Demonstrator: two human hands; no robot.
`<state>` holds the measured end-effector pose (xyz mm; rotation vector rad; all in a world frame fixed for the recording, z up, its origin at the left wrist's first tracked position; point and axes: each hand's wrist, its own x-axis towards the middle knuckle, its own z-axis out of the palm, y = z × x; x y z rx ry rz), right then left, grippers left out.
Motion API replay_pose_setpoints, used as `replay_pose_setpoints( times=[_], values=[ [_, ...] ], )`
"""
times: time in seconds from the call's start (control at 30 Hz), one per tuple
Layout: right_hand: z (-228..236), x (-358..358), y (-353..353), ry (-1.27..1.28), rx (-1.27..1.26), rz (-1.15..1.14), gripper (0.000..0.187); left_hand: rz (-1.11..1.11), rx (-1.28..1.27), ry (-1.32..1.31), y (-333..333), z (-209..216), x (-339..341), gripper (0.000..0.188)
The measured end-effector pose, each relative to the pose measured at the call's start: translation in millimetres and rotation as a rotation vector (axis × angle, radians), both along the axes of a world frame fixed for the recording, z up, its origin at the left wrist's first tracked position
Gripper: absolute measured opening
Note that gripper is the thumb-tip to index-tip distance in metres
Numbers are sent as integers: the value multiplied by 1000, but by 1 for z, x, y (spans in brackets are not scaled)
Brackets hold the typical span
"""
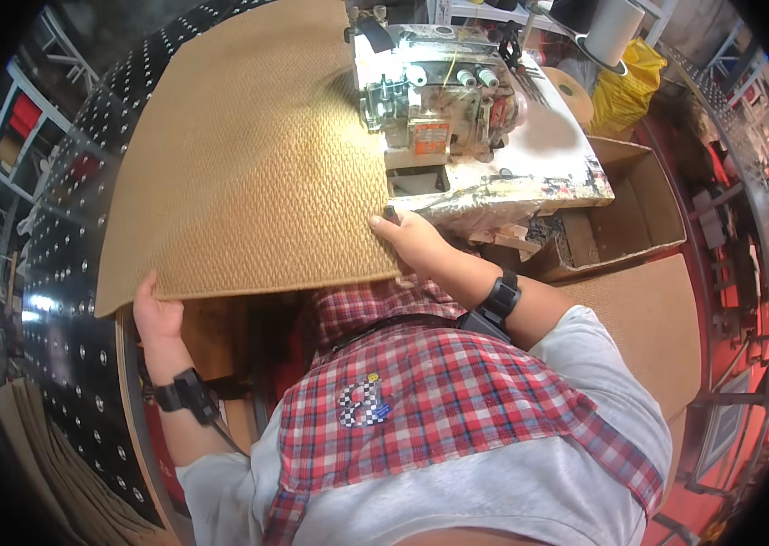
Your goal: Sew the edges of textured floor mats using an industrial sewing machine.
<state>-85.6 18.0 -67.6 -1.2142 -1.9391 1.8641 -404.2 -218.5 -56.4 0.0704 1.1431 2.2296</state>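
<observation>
- Two hands on one mat (248, 173), which fills the centre-left and upper left of the frame.
- Left hand (161, 314), lower left: pinching the mat's near edge close to its corner, thumb on top; we can't see the fingers underneath.
- Right hand (414, 244), centre: gripping the mat near its near-right corner, thumb on top. Small dark thing (391, 215) at that hand; we can't tell what.
- Hands set wide apart, we'd judge, so the near edge stays straight and doesn't sag.
- Mat lies over the black table (84, 273) at left, probably so its bulk is carried.
- Its right edge runs beside the machine (457, 105), upper centre; we can't tell if they touch.
- Cone (614, 35), upper right, stands by the machine, likely to feed thread.
- Open carton (644, 196) right of the machine, perhaps for scraps.
- Writing: orange label (431, 138) on the machine front, too small for us to read. Checkered patch (364, 401) on the plaid apron (457, 364). No brand we can make out.
</observation>
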Motion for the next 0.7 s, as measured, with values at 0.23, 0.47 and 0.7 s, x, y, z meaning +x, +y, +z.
replay_pose_setpoints(
  times=[0.23, 0.47, 0.7],
  values=[
    [-6, 1, 4, 200, -211, -31, 24, 5, -104, 25, 49, 24, -20, 38],
    [-24, 12, 20, 310, -231, -84, 22, 27, -133, 57, 94, 21, -47, 37],
    [-14, 26, 27, 372, -248, -230, 21, -45, -790, 782, 118, -1, -101, 40]
  ],
)
